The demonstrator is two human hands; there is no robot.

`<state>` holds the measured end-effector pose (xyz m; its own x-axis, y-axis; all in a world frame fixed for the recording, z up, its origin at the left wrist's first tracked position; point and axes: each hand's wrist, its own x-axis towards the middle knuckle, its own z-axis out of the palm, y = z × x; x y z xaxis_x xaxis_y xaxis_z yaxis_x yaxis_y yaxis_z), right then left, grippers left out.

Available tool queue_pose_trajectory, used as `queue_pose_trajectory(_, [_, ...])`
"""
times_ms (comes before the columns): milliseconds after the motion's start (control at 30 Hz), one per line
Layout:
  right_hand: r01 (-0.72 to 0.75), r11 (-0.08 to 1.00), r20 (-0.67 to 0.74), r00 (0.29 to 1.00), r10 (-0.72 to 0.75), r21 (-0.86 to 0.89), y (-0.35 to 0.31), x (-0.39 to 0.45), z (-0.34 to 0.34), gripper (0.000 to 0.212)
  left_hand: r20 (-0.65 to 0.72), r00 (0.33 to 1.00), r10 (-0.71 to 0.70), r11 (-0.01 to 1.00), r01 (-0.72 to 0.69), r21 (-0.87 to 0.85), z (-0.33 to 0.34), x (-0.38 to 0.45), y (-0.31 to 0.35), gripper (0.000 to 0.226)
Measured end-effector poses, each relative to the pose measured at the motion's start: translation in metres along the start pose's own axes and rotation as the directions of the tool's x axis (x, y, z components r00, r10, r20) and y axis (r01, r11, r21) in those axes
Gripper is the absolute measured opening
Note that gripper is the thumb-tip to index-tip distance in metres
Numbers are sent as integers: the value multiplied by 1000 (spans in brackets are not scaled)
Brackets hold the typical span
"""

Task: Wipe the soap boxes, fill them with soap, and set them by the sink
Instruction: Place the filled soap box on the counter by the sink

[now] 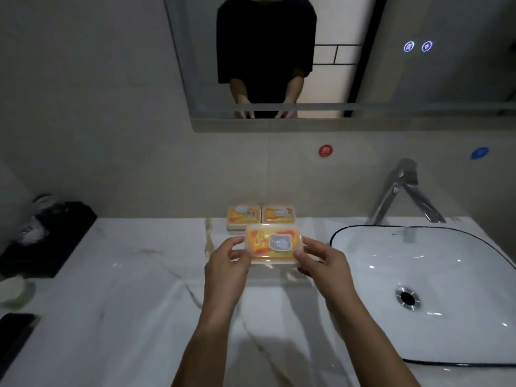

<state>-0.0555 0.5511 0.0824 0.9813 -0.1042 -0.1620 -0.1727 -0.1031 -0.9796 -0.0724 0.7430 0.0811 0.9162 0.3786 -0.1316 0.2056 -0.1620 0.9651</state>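
Note:
A clear soap box (272, 243) with yellow-orange soap inside and a grey bear sticker on its lid is held just above the white marble counter (134, 303). My left hand (227, 263) grips its left end, and my right hand (321, 262) grips its right end. Behind it, against the wall, two more filled soap boxes stand side by side, the left box (243, 215) and the right box (278, 214). The sink (435, 280) lies to the right of all three boxes.
A chrome faucet (402, 191) rises behind the sink. At the far left stands a black tray (55, 241) with glassware, a pale green dish (14, 291) in front of it, and a dark object (14, 331) at the counter's left edge. A mirror hangs above.

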Motion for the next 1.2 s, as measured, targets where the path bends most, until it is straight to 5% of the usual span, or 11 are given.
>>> queue_pose_trajectory(333, [-51,977,-126,992,26,-205,24,69,33,26,188,980,71,958,-120,261,20,77,-16,42])
queue_pose_trajectory(833, [-187,929,-148,978,147,-319,50,242,31,29,202,953,228,830,-298,472,109,212,-39,56])
queue_pose_trajectory(1033, [-102,875,-34,995,98,-474,67,257,30,39,271,911,310,588,-408,699,122,240,-59,50])
queue_pose_trajectory(1200, [-36,866,-21,999,29,-498,79,252,29,53,254,881,399,554,-453,699,122,242,-72,47])
